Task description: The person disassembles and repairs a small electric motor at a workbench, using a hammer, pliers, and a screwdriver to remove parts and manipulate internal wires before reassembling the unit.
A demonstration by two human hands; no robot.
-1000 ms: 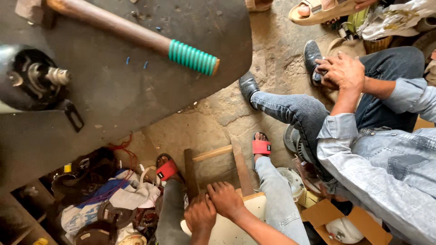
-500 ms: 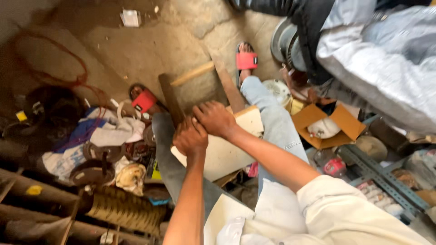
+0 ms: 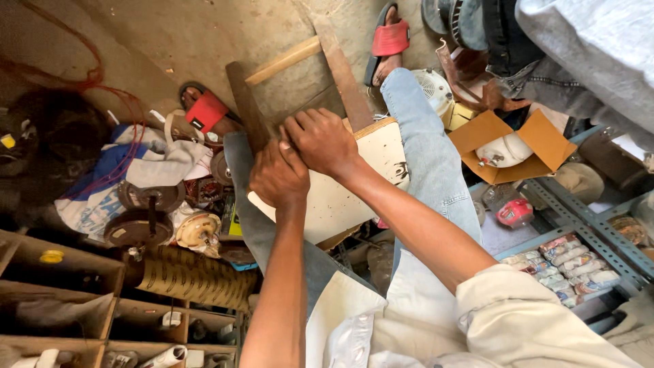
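Observation:
My left hand [image 3: 278, 176] and my right hand [image 3: 321, 140] are pressed together, fingers curled, over the top left corner of a white board [image 3: 344, 201] lying across my lap. Whatever sits between the fingers is hidden. My right hand lies just above and partly over the left. Right behind the hands a small wooden frame [image 3: 286, 63] stands on the dirt floor. My legs are in blue jeans [image 3: 429, 157], with red sandals [image 3: 390, 37] on my feet.
Another person in denim [image 3: 579, 48] sits at the top right. An open cardboard box [image 3: 504, 146] with a white object, a grey metal rack [image 3: 579, 232] with packets, dark metal discs [image 3: 139, 211], a cloth heap and wooden compartments [image 3: 61, 293] crowd around.
The view has dropped from a dark machine with a green-gripped lever down to my lap and come closer. My hands have stayed together over the white board.

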